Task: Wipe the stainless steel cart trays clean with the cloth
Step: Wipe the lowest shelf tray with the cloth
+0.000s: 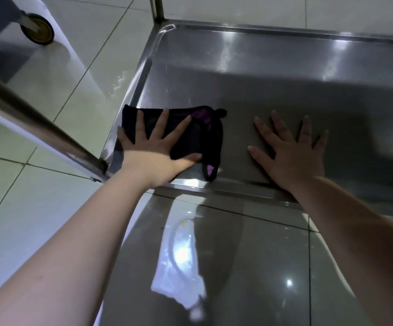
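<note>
**Your left hand presses a black cloth flat into the near left corner of a steel tray.**

The cloth is folded to a rough rectangle, soft and matte, with a purple patch at its far right and a small loop lying toward the near rim. Your fingers lie straight and spread over it, gripping nothing. Your right hand rests near it, palm down on bare metal, fingers splayed and likewise released. The tray is brushed and shallow, with a raised rim and rounded corners, streaked with glare. A round steel post slants up from its corner. Glossy pale tiles surround it; a wheel stands far left.
</note>
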